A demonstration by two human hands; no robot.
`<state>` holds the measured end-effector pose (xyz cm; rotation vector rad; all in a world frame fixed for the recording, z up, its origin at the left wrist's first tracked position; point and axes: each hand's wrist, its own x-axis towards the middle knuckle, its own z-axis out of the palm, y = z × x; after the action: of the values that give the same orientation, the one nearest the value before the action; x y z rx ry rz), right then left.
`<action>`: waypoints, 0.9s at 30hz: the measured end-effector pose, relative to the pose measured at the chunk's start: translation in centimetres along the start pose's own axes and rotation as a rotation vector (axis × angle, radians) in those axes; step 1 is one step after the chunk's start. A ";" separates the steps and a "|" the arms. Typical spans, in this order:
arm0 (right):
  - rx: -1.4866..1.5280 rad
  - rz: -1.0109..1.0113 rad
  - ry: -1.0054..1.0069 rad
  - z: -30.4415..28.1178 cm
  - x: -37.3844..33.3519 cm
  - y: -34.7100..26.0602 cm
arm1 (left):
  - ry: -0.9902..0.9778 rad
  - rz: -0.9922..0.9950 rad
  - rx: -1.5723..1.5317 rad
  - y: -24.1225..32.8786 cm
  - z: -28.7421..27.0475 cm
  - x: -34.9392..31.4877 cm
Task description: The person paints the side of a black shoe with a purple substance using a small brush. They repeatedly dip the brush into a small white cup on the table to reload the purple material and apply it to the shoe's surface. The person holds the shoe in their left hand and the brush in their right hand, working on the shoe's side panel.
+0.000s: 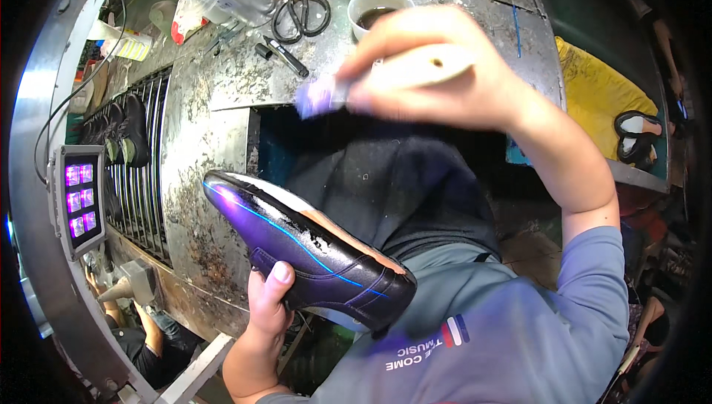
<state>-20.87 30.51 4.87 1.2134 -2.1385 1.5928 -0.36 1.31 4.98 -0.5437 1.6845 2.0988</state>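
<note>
My left hand [271, 296] grips a black leather shoe [311, 244] by its opening, at the lower middle of the view. The shoe lies tilted on its side with its underside turned partly up, showing a white and tan bottom without an outsole. A thin glowing blue line runs along its side, and the black bottom edge has whitish patches. Above it, my right hand [460, 70] is closed around the pale handle of a brush [319, 98]. Motion blurs the bristles, which are apart from the shoe. Behind my right hand stands a white bowl [354, 15] of dark liquid.
Black-handled scissors [302, 22] and a marker [288, 57] lie on the stained metal bench [200, 115]. A purple-lit lamp [81, 200] stands left, near shoes [133, 133] on a rack of bars. Yellow cloth [593, 78] lies right. Another person [144, 341] sits at lower left.
</note>
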 end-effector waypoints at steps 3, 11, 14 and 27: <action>0.167 -0.161 -0.091 3.2 -1.1 -2.5 | -0.006 0.003 0.047 0.2 0.5 0.1; 0.172 -0.140 -0.187 4.4 -1.3 -4.8 | -0.006 -0.051 0.157 1.8 2.3 0.3; 0.195 -0.144 -0.207 4.3 -1.6 -5.2 | 0.007 -0.014 0.155 1.4 2.0 0.6; 0.219 -0.068 -0.460 2.9 -2.1 -6.3 | 0.067 -0.002 0.108 0.3 0.4 0.5</action>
<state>-14.17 28.50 6.87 1.8573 -2.1785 1.6812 -0.95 1.70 5.02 -0.5876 1.8218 1.9944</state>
